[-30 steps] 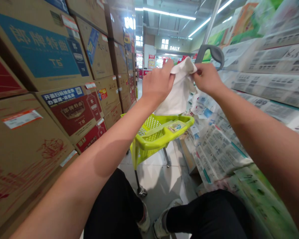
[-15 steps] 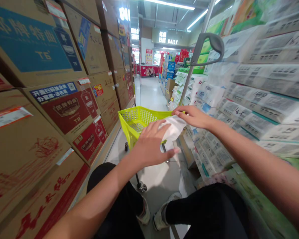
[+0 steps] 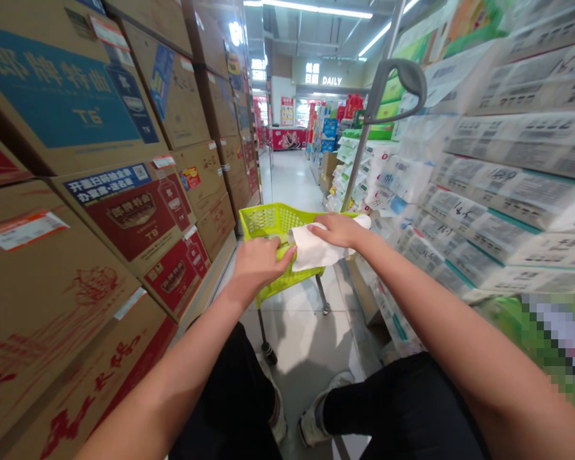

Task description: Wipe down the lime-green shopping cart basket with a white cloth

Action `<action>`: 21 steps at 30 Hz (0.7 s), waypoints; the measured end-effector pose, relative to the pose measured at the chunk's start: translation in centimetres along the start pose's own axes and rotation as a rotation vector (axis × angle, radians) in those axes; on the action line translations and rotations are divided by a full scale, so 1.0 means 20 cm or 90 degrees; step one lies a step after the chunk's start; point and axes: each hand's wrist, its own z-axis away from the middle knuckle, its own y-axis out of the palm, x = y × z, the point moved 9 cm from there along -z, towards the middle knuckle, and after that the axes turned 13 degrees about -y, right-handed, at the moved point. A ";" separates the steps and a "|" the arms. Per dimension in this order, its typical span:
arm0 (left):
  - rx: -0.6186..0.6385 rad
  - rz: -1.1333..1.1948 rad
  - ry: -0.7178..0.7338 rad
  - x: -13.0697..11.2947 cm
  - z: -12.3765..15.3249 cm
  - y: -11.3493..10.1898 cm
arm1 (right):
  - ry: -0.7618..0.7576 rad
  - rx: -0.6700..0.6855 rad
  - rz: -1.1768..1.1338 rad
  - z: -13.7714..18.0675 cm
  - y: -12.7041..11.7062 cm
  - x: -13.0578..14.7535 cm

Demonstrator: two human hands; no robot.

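The right hand (image 3: 338, 230) lies flat and open on a white cloth (image 3: 311, 254), pressing it on the near rim of the green basket (image 3: 263, 220). The left hand (image 3: 261, 262) curls over that rim beside the cloth; its clasp is hidden. Cartons (image 3: 138, 211) stand to the left.

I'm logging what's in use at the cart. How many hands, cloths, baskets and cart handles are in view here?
hands: 2 (left hand, right hand)
white cloth: 1
lime-green basket: 1
grey handle: 1
Total: 5
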 end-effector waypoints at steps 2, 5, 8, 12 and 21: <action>0.009 -0.017 0.057 0.03 -0.05 0.01 | 0.059 0.022 -0.009 0.02 0.04 -0.11; 0.022 -0.065 0.136 0.08 -0.12 0.05 | 0.135 0.049 0.012 0.07 0.08 -0.22; 0.045 -0.130 0.142 0.14 -0.21 0.09 | 0.139 0.018 0.022 0.07 0.07 -0.17; 0.054 -0.143 0.145 0.15 -0.30 0.13 | 0.081 -0.025 0.026 -0.01 0.03 0.02; 0.012 -0.066 0.130 0.14 -0.28 0.13 | -0.008 0.039 -0.014 -0.23 0.04 0.23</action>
